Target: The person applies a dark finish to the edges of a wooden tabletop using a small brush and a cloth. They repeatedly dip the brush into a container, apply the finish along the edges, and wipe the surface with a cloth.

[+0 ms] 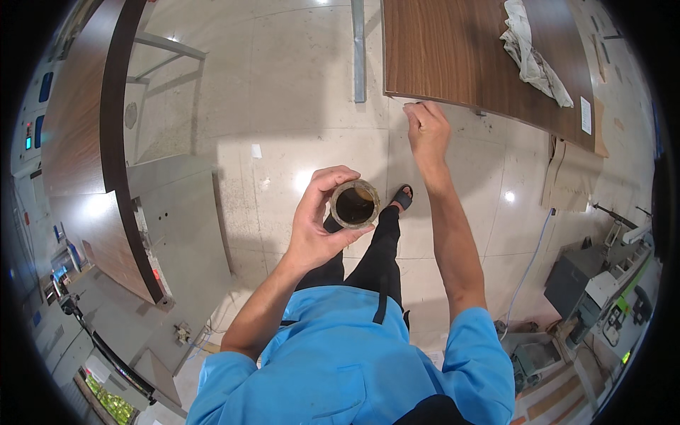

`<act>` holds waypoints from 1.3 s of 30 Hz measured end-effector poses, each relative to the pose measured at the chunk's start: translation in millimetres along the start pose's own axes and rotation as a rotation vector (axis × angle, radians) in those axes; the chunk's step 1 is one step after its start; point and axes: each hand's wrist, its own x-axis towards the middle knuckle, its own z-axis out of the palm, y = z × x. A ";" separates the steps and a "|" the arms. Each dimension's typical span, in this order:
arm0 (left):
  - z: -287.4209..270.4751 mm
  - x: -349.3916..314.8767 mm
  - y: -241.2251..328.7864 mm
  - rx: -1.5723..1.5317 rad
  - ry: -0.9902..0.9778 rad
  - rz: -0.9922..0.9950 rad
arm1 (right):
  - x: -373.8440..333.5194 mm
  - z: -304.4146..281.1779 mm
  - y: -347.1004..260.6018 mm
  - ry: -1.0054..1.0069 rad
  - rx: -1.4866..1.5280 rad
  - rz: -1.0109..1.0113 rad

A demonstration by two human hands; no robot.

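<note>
My left hand (pixel 316 223) is closed around a round, open-topped cup (pixel 366 190) held in front of my waist. Its rim looks grimy and crusted, and the inside is dark; I cannot make out what it contains. Farther ahead and to the right, my right hand (pixel 430 136) is raised with thumb and fingers pinched together. Those fingertips are just off the near edge of a brown wood-grain board (pixel 439 49). Whatever they hold, if anything, is too small to tell. A crumpled, stained white cloth (pixel 533 60) lies on that board.
Another wood-grain board (pixel 81 106) runs along the left, above a grey panel (pixel 177 212). A metal leg (pixel 358 53) stands ahead on the pale tiled floor (pixel 283 163). Grey machinery (pixel 584 287) and a blue cable (pixel 529 258) are at right. A black hose (pixel 117 358) is at lower left.
</note>
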 end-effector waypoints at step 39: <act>32.1 -15.5 30.2 0.019 -0.048 -0.005 | -31.4 -31.3 -44.3 0.099 0.227 0.434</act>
